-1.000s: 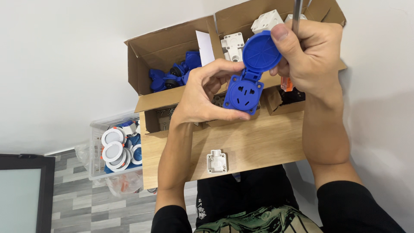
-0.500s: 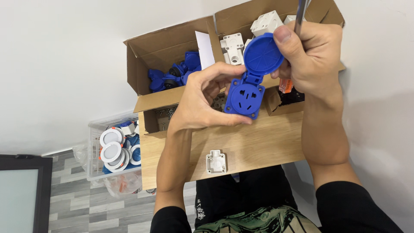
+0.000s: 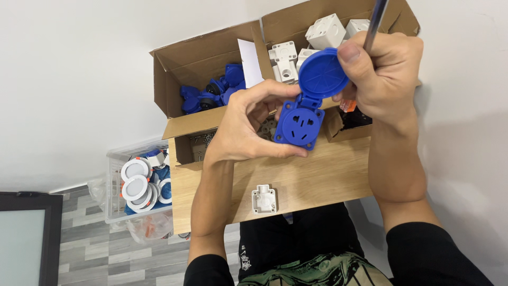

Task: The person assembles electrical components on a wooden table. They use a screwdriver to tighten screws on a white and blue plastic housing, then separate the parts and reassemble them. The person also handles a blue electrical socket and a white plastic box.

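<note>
- I see a blue socket (image 3: 299,123) with a round hinged lid (image 3: 323,74) held above the wooden surface (image 3: 307,182), in front of the open cardboard boxes.
- The lid stands flipped open above the socket's face, which shows its pin holes toward the camera.
- My left hand (image 3: 244,126) grips the socket body, its fingers closed on it: thumb along the lower edge, forefinger curled over the top left corner.
- My right hand (image 3: 382,74) has its fingers clamped on a metal tool shaft (image 3: 375,21) that runs up out of the fist; its thumb presses on the upper right rim of the lid.
- I cannot tell where the tool's tip is; the hand and lid hide it.
- A small white housing part (image 3: 264,198) lies alone on the surface, below the socket and well apart from both hands.
- Behind the hands, the left cardboard box (image 3: 180,69) holds more blue parts (image 3: 211,92); the right cardboard box (image 3: 317,16) holds white square boxes (image 3: 325,30).
- To the left, lower down, a clear plastic bin (image 3: 114,190) holds round white and blue pieces (image 3: 135,180).
- A dark frame (image 3: 26,238) sits at the lower left over the grey floor (image 3: 84,254).
</note>
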